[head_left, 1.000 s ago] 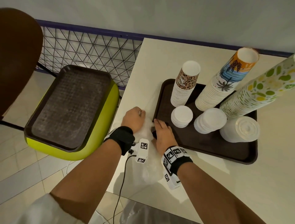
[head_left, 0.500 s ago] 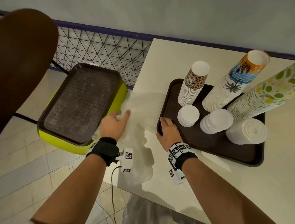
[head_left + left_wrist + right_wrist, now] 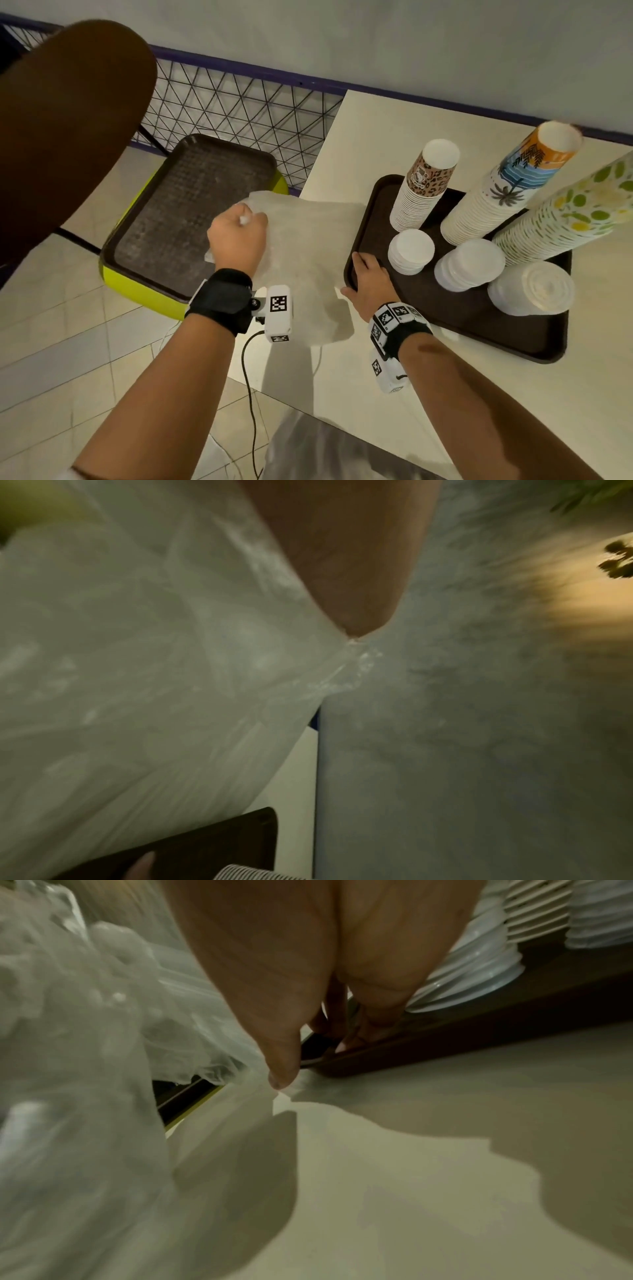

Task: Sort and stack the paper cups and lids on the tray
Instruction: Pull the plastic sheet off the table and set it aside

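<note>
A dark brown tray (image 3: 479,318) lies on the pale table. On it stand a leopard-print cup stack (image 3: 421,192), a palm-print cup stack (image 3: 496,202) and a leaning lemon-print cup stack (image 3: 565,219). In front of each is a white lid stack (image 3: 411,251), (image 3: 467,263), (image 3: 532,287). My left hand (image 3: 239,236) grips a clear plastic bag (image 3: 308,246) in a fist, raised over the table's left edge; the bag (image 3: 137,669) fills the left wrist view. My right hand (image 3: 366,277) rests on the tray's near-left corner, fingers over the rim, thumb (image 3: 274,1042) on the table.
Left of the table, a second brown tray (image 3: 191,219) sits on a lime-green chair seat. A dark brown chair back (image 3: 68,120) looms at the upper left, and a black wire mesh fence (image 3: 257,113) runs behind. A black cable (image 3: 250,377) hangs from my left wrist.
My left hand has closed on the plastic bag and lifted it up and to the left off the table. My right hand has stayed on the tray corner.
</note>
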Tool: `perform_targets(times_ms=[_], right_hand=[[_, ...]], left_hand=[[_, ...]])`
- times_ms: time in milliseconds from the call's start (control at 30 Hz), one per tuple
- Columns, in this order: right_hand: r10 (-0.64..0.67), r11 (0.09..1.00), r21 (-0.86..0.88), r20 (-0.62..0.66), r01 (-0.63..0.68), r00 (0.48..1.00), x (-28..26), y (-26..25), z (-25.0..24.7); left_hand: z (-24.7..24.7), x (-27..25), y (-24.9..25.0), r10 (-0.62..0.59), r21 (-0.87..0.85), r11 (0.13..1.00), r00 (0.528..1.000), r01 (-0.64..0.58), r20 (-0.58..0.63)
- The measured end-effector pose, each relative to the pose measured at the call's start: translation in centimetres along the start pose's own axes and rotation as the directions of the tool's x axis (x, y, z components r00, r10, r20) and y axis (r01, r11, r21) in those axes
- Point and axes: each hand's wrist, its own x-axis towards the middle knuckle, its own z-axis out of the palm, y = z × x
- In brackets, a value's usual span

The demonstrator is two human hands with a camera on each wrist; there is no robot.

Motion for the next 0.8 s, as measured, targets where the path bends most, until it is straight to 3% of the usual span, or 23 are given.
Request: perform_targets(times_ms=[200,367,600,733,800], right_hand=[[0.009,0.997,-0.079,-0.014,-0.010,1.000,-0.3,-0.8,-0.3],[0.016,0.990,-0.141,-0.012,-0.017,1.000,-0.5,-1.4,-0.7],[0.066,0.992,-0.104,-0.027,-0.069,0.997,-2.0,-2.4,-2.0],[-0.096,0.957,0.255,-0.162,0.136,0.982,-5.4,-2.6,-2.3],[-0.166,0.799,0.565,-0.118,0.204,0.979,-8.0,-2.8,-2.6]], left_hand=[[-5.3,0.5,3.4,0.044,-0.092,0.994,0.985,-0.061,-0.170],[-9.0,-0.9,6.3,0.062,-0.015,0.998,0.998,-0.062,0.017],[-8.8,-5.6,4.7,0.048,-0.018,0.999,0.990,-0.046,0.132],[-7.7,-9.3,3.2,-0.024,-0.078,0.996,0.961,0.047,0.274],[-6.9,-10.7,2.8,-0.081,-0.141,0.979,0.917,0.147,0.392]])
